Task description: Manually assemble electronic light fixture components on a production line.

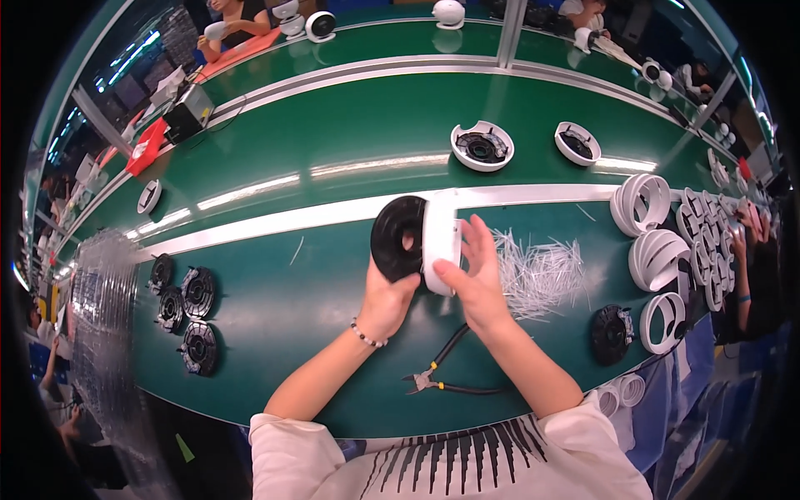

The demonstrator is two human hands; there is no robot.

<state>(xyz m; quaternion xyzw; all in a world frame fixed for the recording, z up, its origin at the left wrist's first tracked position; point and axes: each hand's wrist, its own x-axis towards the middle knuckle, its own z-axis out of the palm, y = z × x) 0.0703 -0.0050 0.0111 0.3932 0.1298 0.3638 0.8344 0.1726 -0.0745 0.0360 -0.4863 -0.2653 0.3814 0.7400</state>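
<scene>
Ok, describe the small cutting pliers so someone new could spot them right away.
Start at the green work table, near edge, between the person's forearms. The pliers lie flat below the right hand. They are the only slim metal tool with black handles; everything nearby is round plastic.

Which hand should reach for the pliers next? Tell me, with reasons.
Probably the right hand: the pliers lie just beneath its wrist, and it only pinches the white ring, while the left hand supports the black disc.
</scene>
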